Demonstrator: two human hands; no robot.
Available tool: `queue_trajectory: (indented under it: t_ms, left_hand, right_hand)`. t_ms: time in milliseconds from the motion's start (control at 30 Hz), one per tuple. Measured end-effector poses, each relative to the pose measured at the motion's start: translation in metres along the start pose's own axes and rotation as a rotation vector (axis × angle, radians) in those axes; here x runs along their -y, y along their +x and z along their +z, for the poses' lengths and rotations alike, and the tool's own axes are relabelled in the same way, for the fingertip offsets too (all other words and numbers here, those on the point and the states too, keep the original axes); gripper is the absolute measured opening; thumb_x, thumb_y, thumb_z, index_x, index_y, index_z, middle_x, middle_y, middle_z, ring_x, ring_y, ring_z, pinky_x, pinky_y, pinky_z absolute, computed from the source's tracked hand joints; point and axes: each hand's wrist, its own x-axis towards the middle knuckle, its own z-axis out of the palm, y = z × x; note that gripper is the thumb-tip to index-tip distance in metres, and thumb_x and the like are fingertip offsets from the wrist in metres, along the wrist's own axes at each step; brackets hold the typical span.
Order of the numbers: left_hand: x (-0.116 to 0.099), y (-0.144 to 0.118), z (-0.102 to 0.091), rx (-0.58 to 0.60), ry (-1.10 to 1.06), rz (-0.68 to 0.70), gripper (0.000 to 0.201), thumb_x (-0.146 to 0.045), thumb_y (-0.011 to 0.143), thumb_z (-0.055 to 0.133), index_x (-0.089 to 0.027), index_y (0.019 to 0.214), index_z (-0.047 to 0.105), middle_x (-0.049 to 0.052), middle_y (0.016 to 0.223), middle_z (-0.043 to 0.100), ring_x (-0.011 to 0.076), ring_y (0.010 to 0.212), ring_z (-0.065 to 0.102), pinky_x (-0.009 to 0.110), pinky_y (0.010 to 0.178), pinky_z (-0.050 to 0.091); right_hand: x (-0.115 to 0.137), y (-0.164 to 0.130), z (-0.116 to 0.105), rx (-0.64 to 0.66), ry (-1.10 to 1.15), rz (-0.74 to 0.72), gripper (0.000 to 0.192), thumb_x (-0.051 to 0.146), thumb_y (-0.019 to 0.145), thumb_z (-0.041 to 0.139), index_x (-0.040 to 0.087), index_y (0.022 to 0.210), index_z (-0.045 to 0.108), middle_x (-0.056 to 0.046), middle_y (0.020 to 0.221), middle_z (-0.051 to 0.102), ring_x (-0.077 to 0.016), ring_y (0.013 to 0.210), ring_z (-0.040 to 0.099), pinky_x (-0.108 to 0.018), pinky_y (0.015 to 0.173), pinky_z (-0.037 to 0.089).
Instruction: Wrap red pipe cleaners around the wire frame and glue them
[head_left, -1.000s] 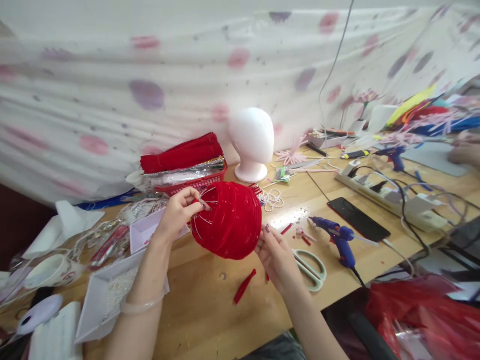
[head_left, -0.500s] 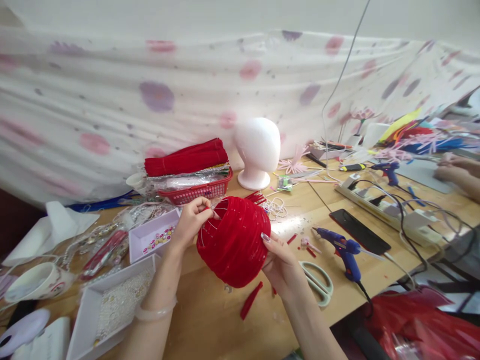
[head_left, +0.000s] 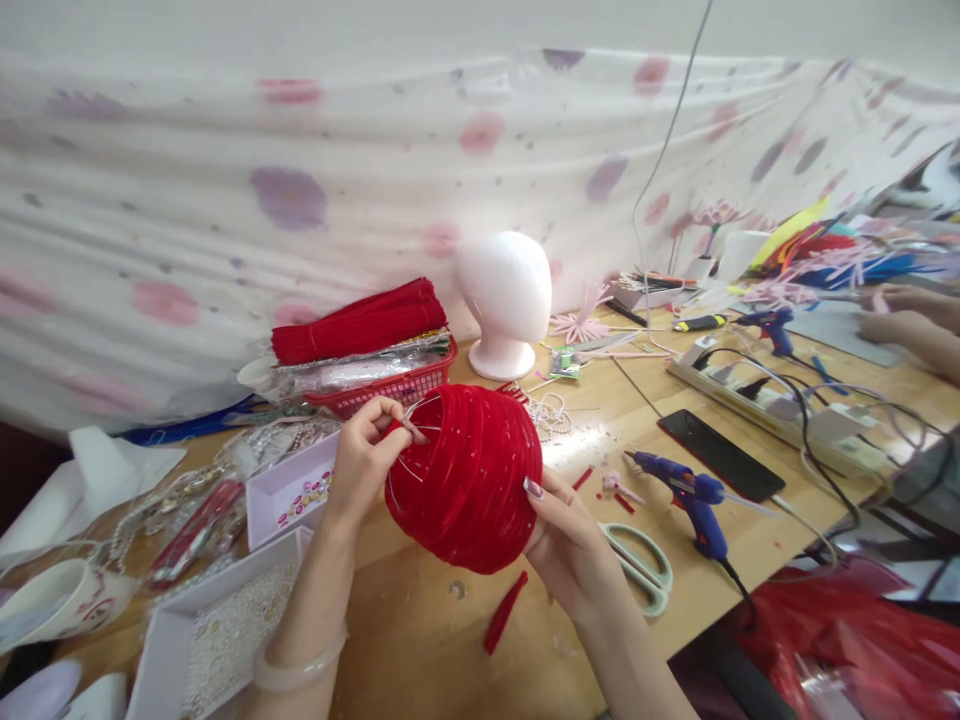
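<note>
A round, hollow frame wrapped in bands of red velvet strip (head_left: pixel 469 480) is held up over the table, tilted so its open end faces left. Thin silvery wires (head_left: pixel 411 465) show at that opening. My left hand (head_left: pixel 367 455) pinches at the wire rim with thumb and fingertips; a bit of red shows by them. My right hand (head_left: pixel 566 540) supports the lower right side, thumb on the velvet and the other fingers hidden behind it. A loose red strip (head_left: pixel 506 612) lies on the table below.
A white foam head (head_left: pixel 504 300) stands behind, beside a red basket (head_left: pixel 390 388) of red strips. Glue gun (head_left: pixel 686 495), scissors (head_left: pixel 641 570), phone (head_left: pixel 720 455) and power strip (head_left: pixel 772 410) lie right. Bead trays (head_left: pixel 225 620) are left. Another person's hand (head_left: pixel 911 325) shows far right.
The view has shifted slightly, so most things sit a little further left. The red frame has turned a little in my hands. Both hands keep their hold.
</note>
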Motion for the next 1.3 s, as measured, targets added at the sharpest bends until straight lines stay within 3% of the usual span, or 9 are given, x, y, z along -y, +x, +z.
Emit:
queue_trajectory:
  t_ms: [400,700,933,1067,1300]
  left_hand:
    - [0.005,-0.001,0.001,-0.107,0.04,0.004,0.02,-0.028,0.063,0.061,-0.024,0.078,0.049,-0.005,0.065,0.063,0.0161,0.067,0.067,0.024,0.06,0.045]
    - [0.006,-0.001,0.006,-0.045,0.077,-0.023,0.017,-0.03,0.063,0.059,-0.024,0.075,0.048,-0.003,0.063,0.065,0.0166,0.062,0.065,0.023,0.053,0.042]
    - [-0.002,-0.006,0.009,0.02,0.178,0.001,0.012,-0.026,0.065,0.06,-0.023,0.071,0.05,-0.005,0.062,0.062,0.0188,0.069,0.069,0.026,0.064,0.047]
    - [0.0,-0.007,0.011,0.05,0.209,-0.008,0.012,-0.028,0.067,0.059,-0.024,0.072,0.049,-0.005,0.061,0.059,0.0194,0.068,0.069,0.027,0.063,0.047]
    - [-0.007,-0.015,0.017,-0.015,0.285,0.082,0.013,-0.027,0.067,0.059,-0.025,0.072,0.048,-0.004,0.066,0.058,0.0185,0.071,0.063,0.029,0.068,0.047]
  right_hand:
    - [-0.01,-0.002,0.004,0.044,-0.083,-0.016,0.023,0.037,0.077,0.086,0.024,0.096,0.08,-0.007,0.098,0.081,-0.0266,0.1,0.075,-0.041,0.093,0.058]
    - [-0.008,-0.004,0.003,0.0,-0.043,-0.026,0.027,0.037,0.073,0.087,0.023,0.095,0.08,-0.007,0.093,0.081,-0.0283,0.099,0.075,-0.04,0.088,0.06]
    - [-0.016,-0.002,-0.01,-0.007,-0.003,-0.007,0.024,0.04,0.081,0.081,0.023,0.099,0.079,-0.008,0.094,0.081,-0.0294,0.101,0.075,-0.043,0.092,0.058]
    - [-0.022,-0.003,-0.016,-0.012,0.016,0.006,0.031,0.043,0.077,0.083,0.023,0.101,0.078,-0.009,0.094,0.081,-0.0307,0.101,0.075,-0.043,0.09,0.059]
    - [-0.016,-0.001,-0.004,-0.127,0.01,-0.025,0.039,0.04,0.072,0.088,0.021,0.105,0.076,-0.01,0.108,0.08,-0.0307,0.105,0.074,-0.043,0.093,0.058]
